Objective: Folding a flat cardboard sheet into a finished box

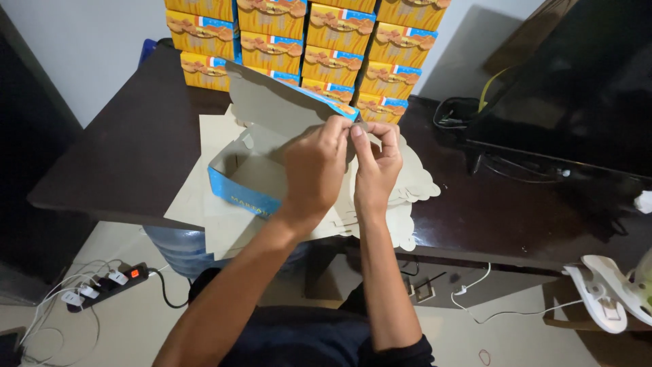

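A half-folded cardboard box (238, 178), blue outside and plain grey-brown inside, stands open on the dark table (129, 149). Its raised lid flap (272, 102) tilts up toward the stacked boxes. My left hand (314, 170) pinches the lid's right corner. My right hand (375, 166) pinches the same corner from the other side, fingertips meeting those of the left. Under the box lies a pile of flat, unfolded cardboard blanks (414, 187) with scalloped edges.
Several finished yellow-and-blue boxes (305, 47) are stacked against the white wall. A dark screen (584, 88) with cables stands at right. Below the table are a water jug (180, 248), a power strip (112, 280) and a white fan (611, 292).
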